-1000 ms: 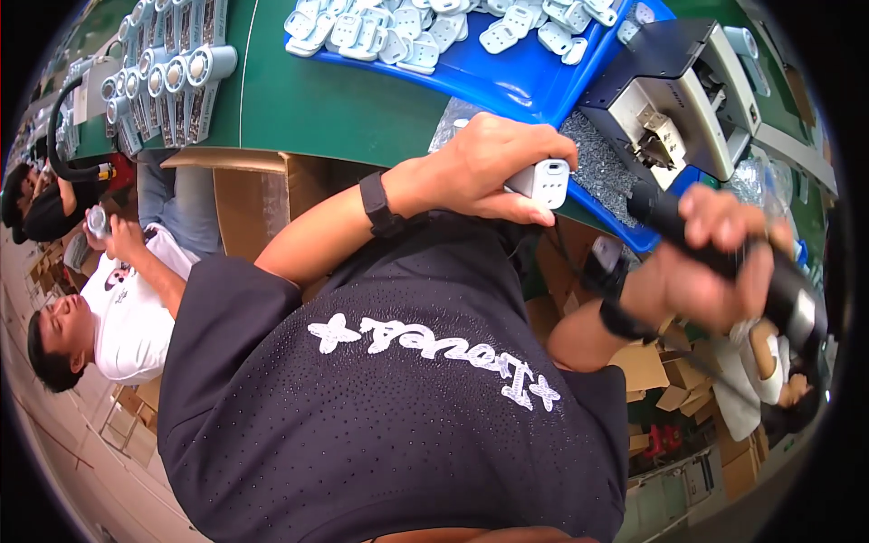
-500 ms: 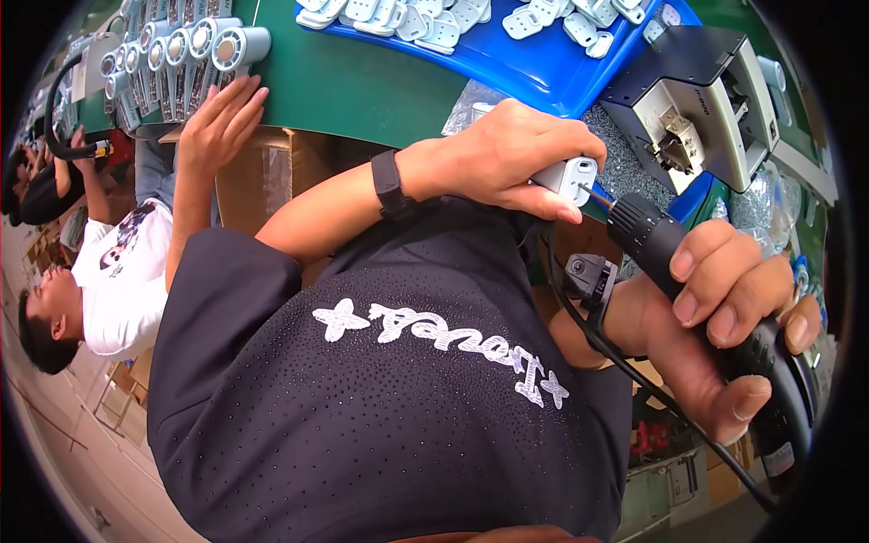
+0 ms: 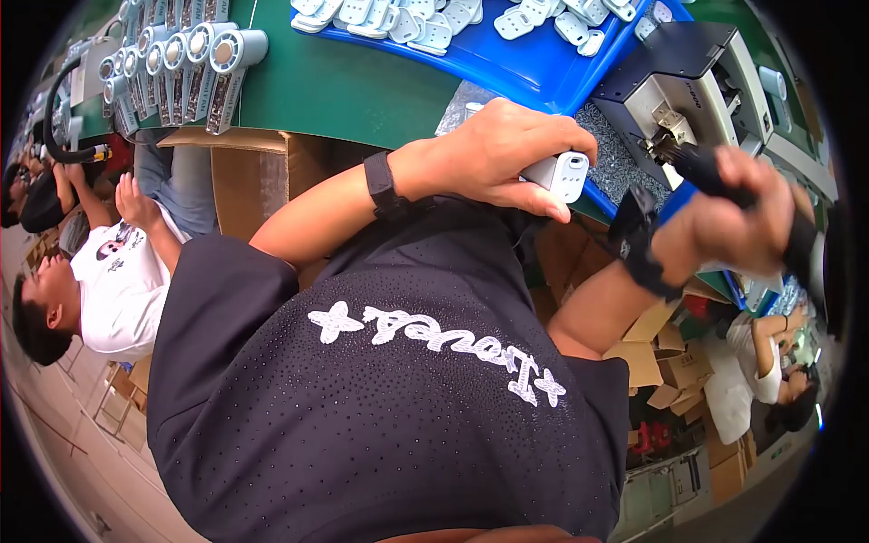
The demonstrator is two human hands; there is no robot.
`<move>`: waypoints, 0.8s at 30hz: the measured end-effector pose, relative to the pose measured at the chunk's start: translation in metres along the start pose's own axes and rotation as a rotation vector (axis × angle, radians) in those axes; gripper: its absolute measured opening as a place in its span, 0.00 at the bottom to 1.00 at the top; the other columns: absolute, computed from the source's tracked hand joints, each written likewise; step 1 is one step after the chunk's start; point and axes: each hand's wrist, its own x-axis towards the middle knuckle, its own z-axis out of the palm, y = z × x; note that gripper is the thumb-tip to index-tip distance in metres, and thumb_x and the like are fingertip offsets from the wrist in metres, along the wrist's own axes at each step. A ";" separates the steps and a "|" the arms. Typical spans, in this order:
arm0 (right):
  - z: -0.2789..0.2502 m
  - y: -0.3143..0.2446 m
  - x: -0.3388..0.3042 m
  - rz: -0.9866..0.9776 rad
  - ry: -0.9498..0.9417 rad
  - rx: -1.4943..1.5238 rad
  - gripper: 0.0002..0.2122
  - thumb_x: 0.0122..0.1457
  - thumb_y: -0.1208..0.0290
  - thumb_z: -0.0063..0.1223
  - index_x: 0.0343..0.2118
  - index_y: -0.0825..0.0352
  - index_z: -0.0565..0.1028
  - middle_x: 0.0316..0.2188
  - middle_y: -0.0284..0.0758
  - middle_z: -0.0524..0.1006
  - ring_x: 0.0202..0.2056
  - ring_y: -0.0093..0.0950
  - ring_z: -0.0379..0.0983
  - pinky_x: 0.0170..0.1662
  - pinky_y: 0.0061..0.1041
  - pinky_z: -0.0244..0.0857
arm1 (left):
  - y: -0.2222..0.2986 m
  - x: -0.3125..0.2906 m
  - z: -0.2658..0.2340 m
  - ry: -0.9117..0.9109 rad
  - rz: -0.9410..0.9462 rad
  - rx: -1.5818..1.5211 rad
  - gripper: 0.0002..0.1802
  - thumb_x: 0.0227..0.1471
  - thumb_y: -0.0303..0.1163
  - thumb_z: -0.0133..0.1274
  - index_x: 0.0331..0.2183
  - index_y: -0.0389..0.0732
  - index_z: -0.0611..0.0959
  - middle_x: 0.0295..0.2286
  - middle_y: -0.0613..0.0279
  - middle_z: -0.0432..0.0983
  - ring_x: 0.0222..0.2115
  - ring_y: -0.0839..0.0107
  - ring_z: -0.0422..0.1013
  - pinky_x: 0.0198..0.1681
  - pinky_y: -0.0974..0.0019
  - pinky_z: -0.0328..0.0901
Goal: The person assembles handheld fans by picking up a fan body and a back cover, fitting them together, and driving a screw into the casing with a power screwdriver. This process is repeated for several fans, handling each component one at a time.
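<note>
So the little white block (image 3: 568,178) was up in the air, just off the near edge of the green surface (image 3: 362,101). The left hand (image 3: 493,158) had it, grip pinched on it between thumb and fingers, end face with the slot and small holes poking out. The right hand (image 3: 738,222) was a blur, but its grip was wrapped round a black power driver (image 3: 711,170), nose up by the metal front of a boxy machine (image 3: 665,77); couldn't tell if they touched. That machine sat right of a blue tray (image 3: 543,77), with a grey heap of tiny parts (image 3: 611,149) by the tray's near right corner. Loads of pale plates (image 3: 433,34) lay in the tray. Over by the surface's left end, pale-blue round-headed gadgets (image 3: 237,52) stood in rows, with an open cardboard box (image 3: 249,192) below the near edge.
</note>
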 end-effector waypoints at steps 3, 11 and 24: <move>0.009 -0.001 -0.007 0.024 -0.028 -0.094 0.10 0.54 0.64 0.47 0.34 0.65 0.72 0.19 0.37 0.71 0.16 0.29 0.65 0.25 0.35 0.64 | 0.001 0.002 -0.001 -0.002 -0.009 0.001 0.33 0.48 0.57 0.61 0.43 0.39 0.77 0.34 0.58 0.78 0.30 0.59 0.76 0.30 0.62 0.70; -0.020 -0.017 -0.006 0.023 -0.117 0.311 0.09 0.54 0.68 0.47 0.33 0.68 0.71 0.19 0.40 0.72 0.16 0.31 0.66 0.25 0.37 0.66 | -0.002 -0.002 -0.002 -0.017 0.001 -0.010 0.37 0.48 0.61 0.59 0.44 0.36 0.77 0.34 0.57 0.77 0.30 0.58 0.76 0.31 0.63 0.70; 0.006 -0.092 -0.043 0.227 -0.224 0.425 0.18 0.51 0.55 0.57 0.40 0.61 0.70 0.25 0.30 0.71 0.20 0.24 0.65 0.32 0.31 0.60 | 0.000 0.000 0.000 -0.006 -0.012 0.004 0.38 0.48 0.62 0.58 0.44 0.36 0.76 0.34 0.56 0.77 0.29 0.59 0.76 0.30 0.63 0.69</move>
